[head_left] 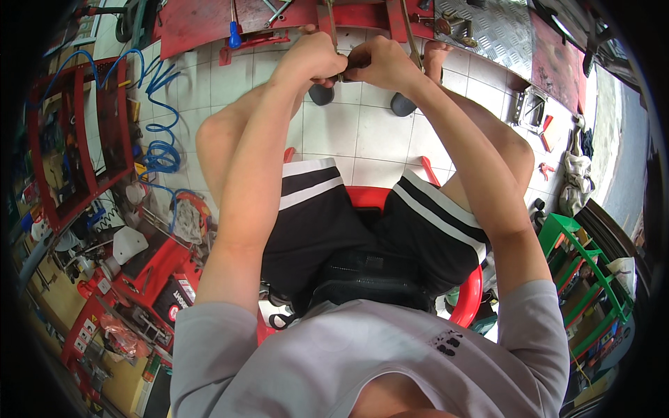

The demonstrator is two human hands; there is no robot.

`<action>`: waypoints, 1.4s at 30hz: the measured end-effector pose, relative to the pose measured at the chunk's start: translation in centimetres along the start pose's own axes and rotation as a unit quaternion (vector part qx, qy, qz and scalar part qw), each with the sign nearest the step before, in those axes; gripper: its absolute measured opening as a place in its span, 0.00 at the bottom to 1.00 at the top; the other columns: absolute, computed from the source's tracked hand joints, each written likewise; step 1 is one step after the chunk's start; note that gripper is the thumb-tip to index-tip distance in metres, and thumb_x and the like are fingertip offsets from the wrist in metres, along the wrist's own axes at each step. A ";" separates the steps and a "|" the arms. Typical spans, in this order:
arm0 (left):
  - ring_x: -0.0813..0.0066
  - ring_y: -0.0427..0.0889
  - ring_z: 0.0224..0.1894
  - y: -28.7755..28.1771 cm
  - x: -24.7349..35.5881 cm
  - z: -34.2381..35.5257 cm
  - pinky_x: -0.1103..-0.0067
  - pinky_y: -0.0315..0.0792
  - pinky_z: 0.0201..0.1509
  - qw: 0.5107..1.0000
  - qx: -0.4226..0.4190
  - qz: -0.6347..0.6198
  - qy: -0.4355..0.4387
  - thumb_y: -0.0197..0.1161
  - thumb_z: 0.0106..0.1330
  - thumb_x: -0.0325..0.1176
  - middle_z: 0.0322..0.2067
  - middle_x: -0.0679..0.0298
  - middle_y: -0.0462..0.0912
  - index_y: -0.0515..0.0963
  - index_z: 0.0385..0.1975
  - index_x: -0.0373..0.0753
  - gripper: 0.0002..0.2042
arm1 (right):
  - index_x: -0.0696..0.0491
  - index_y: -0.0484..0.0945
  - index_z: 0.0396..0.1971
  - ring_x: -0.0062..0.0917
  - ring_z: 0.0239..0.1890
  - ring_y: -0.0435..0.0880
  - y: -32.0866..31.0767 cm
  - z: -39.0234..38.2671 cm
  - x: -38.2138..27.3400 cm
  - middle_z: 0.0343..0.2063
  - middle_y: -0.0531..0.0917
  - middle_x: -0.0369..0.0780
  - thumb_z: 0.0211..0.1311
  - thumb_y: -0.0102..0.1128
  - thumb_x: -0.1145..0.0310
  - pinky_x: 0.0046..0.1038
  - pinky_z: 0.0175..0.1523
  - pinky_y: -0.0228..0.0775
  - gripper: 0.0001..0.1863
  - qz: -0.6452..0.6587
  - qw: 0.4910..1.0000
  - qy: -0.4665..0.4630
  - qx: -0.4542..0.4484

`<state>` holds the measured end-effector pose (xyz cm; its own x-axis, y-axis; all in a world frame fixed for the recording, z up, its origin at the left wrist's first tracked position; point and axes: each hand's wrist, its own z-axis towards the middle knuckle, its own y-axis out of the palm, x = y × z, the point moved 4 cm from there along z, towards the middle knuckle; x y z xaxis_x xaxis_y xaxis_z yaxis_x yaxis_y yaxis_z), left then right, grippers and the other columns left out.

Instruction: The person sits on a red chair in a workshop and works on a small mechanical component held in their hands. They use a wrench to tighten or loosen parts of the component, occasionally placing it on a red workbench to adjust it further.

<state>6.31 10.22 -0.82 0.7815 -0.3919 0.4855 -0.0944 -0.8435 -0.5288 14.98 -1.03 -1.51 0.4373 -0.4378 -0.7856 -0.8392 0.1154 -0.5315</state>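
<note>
At the top middle, my left hand (317, 57) and my right hand (383, 64) meet, both with closed, bent fingers. Between the fingertips shows a small dark piece (345, 72); its kind is too hidden to tell. A narrow brownish metal bar (332, 28) runs down to my left fingers from the red platform (191, 28). Another such bar (410, 35) stands just beyond my right wrist. A screwdriver (235, 35) with a blue handle lies on the platform's edge, left of my hands, with spanners (279, 12) beside it.
I sit on a red plastic chair (472, 299) over white floor tiles (334, 132). A coiled blue air hose (164, 157) hangs by a red rack (80, 125) on the left. Right are a metal tread plate (488, 38) and a green rack (582, 254). Red equipment (150, 268) stands lower left.
</note>
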 end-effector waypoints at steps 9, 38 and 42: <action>0.74 0.79 0.16 -0.1 0.5 -0.4 0.77 0.73 0.22 1.000 0.000 0.027 -0.011 0.56 0.66 0.34 0.15 0.59 0.80 0.78 0.24 0.29 0.14 | 0.56 0.87 0.33 0.30 0.37 0.85 0.0 0.0 1.0 0.32 0.87 0.43 0.43 0.65 0.57 0.29 0.47 0.75 0.20 0.114 0.989 0.095 -0.006; 0.72 0.83 0.19 0.0 0.3 -0.1 0.80 0.77 0.24 1.000 -0.014 0.012 -0.002 0.56 0.56 0.32 0.19 0.57 0.81 0.78 0.23 0.27 0.12 | 0.58 0.86 0.36 0.28 0.40 0.81 -0.2 0.0 1.8 0.33 0.85 0.42 0.48 0.62 0.55 0.28 0.47 0.71 0.22 0.199 0.969 0.147 -0.019; 0.73 0.83 0.19 -0.1 0.2 -0.3 0.80 0.77 0.24 1.000 -0.018 0.017 -0.013 0.55 0.56 0.32 0.18 0.57 0.82 0.78 0.23 0.27 0.12 | 0.57 0.85 0.39 0.29 0.41 0.81 -0.2 -0.1 0.3 0.35 0.85 0.43 0.47 0.63 0.56 0.30 0.49 0.71 0.23 0.118 0.979 0.149 -0.071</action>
<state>6.29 10.11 -0.51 0.7934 -0.4106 0.4494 -0.1420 -0.8427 -0.5193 15.23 -1.30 -1.65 0.1297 -0.6567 -0.7429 -0.9510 0.1296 -0.2806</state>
